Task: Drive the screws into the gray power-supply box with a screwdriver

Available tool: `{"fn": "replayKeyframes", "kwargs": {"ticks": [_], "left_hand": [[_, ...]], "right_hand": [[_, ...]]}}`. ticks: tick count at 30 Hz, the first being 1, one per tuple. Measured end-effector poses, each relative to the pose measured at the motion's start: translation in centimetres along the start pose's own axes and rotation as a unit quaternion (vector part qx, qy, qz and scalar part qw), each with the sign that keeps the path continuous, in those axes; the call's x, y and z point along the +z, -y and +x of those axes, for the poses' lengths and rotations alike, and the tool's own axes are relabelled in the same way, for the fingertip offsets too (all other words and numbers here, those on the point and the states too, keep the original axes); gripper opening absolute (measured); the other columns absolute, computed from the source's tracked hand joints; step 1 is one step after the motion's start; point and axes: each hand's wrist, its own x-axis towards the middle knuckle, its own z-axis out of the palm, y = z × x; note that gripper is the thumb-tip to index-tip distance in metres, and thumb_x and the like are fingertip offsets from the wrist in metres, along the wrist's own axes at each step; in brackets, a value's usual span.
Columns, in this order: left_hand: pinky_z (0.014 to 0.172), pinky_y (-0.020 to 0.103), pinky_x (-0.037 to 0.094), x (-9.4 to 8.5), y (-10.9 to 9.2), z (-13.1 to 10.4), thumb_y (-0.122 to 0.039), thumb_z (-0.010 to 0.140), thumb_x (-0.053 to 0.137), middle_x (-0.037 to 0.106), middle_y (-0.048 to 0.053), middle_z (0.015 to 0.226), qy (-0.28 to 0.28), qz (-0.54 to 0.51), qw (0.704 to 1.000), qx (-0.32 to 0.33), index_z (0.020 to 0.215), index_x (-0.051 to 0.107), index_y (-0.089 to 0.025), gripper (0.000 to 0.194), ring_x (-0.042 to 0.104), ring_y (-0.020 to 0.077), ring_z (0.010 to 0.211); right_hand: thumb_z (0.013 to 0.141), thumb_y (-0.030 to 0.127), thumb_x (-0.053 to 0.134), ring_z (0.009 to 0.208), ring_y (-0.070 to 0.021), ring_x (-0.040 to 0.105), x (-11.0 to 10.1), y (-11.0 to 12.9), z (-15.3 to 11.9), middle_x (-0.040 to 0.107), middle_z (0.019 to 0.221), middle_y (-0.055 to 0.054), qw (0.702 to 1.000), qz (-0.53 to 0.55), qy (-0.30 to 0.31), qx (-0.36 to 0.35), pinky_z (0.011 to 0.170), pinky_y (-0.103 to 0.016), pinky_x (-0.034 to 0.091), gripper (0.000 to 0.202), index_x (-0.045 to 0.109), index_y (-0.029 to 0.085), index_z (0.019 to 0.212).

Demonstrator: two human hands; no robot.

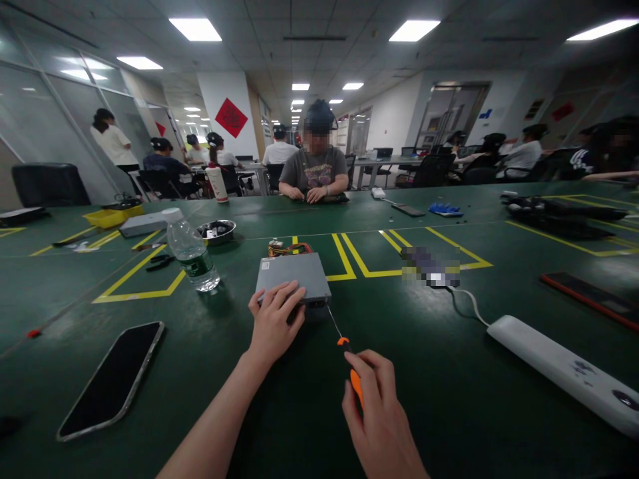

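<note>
Now my left hand lies flat on the gray box, holding nothing; just beside the box, my right hand grips the orange screwdriver.

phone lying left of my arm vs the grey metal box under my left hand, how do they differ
The black flat phone lies thin and glossy on the green table, untouched; the grey metal box is thicker, matte, with coloured wires at its far end. The left hand rests on the box, while the right hand points an orange-handled screwdriver at it. Both are rectangular and lie flat.
</note>
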Motion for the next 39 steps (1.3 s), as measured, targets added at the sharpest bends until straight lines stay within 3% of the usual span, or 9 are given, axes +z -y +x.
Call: {"fn": "replayKeyframes", "kwargs": {"ticks": [5, 10, 17, 25, 29, 33, 39], "left_hand": [[0.095, 0.044, 0.023, -0.1, 0.0, 0.1, -0.029, 0.084, 0.052, 0.060, 0.000, 0.120, 0.001, -0.007, 1.000, 0.002, 0.112, 0.056, -0.032, 0.028, 0.052, 0.0219, 0.112], [0.093, 0.044, 0.024, -0.1, 0.0, 0.1, -0.029, 0.084, 0.052, 0.061, 0.000, 0.119, -0.001, -0.007, 1.000, 0.006, 0.112, 0.056, -0.032, 0.028, 0.052, 0.0220, 0.111], [0.092, 0.044, 0.025, -0.2, -0.1, 0.2, -0.028, 0.084, 0.052, 0.061, 0.000, 0.119, -0.009, -0.008, 1.000, 0.005, 0.111, 0.057, -0.031, 0.028, 0.052, 0.0220, 0.110], [0.093, 0.044, 0.024, -0.2, -0.1, 0.1, -0.029, 0.084, 0.052, 0.061, -0.001, 0.119, -0.005, -0.008, 1.000, 0.001, 0.111, 0.056, -0.032, 0.028, 0.052, 0.0215, 0.111], [0.093, 0.044, 0.024, -0.1, -0.1, 0.0, -0.029, 0.084, 0.052, 0.061, 0.000, 0.119, -0.009, -0.010, 1.000, 0.000, 0.111, 0.056, -0.031, 0.028, 0.052, 0.0218, 0.111], [0.093, 0.044, 0.024, -0.1, -0.2, 0.1, -0.028, 0.084, 0.052, 0.061, 0.000, 0.119, -0.009, -0.011, 1.000, -0.002, 0.112, 0.056, -0.031, 0.028, 0.052, 0.0219, 0.111], [0.093, 0.044, 0.024, -0.1, -0.2, 0.1, -0.028, 0.084, 0.052, 0.061, 0.000, 0.118, -0.006, -0.013, 1.000, -0.001, 0.112, 0.056, -0.032, 0.028, 0.052, 0.0213, 0.111]], "right_hand": [[0.098, 0.027, 0.028, 0.079, -0.0165, 0.066, -0.2, -0.2, 0.0, 0.055, 0.102, -0.013, 0.998, -0.009, -0.039, -0.039, 0.060, -0.021, 0.055, 0.030, 0.053, 0.015, 0.112], [0.099, 0.033, 0.024, 0.062, -0.0138, 0.064, -0.1, -0.3, 0.2, 0.057, 0.084, -0.007, 0.999, -0.028, -0.032, -0.015, 0.051, -0.021, 0.053, 0.035, 0.055, 0.017, 0.105], [0.099, 0.039, 0.013, 0.067, -0.0153, 0.065, 0.4, 0.4, 0.1, 0.053, 0.100, -0.015, 0.999, -0.036, -0.031, 0.005, 0.047, -0.021, 0.054, 0.045, 0.048, 0.014, 0.114], [0.099, 0.037, 0.020, 0.052, -0.0150, 0.063, 0.2, 0.4, 0.3, 0.059, 0.070, -0.005, 0.997, -0.069, -0.041, -0.012, 0.045, -0.023, 0.053, 0.035, 0.046, 0.015, 0.106], [0.098, 0.041, 0.019, 0.061, -0.0174, 0.064, 0.1, 0.7, 0.5, 0.058, 0.086, -0.012, 0.996, -0.077, -0.035, -0.015, 0.047, -0.026, 0.054, 0.041, 0.046, 0.012, 0.108], [0.098, 0.031, 0.022, 0.079, -0.0189, 0.065, 0.4, 0.8, 0.4, 0.055, 0.096, -0.015, 0.996, -0.045, -0.069, -0.045, 0.060, -0.026, 0.057, 0.033, 0.047, 0.012, 0.105], [0.099, 0.028, 0.022, 0.055, -0.0121, 0.061, 0.2, 0.0, 0.2, 0.056, 0.085, -0.007, 0.998, -0.033, -0.042, -0.028, 0.043, -0.020, 0.051, 0.030, 0.049, 0.017, 0.105]]}}
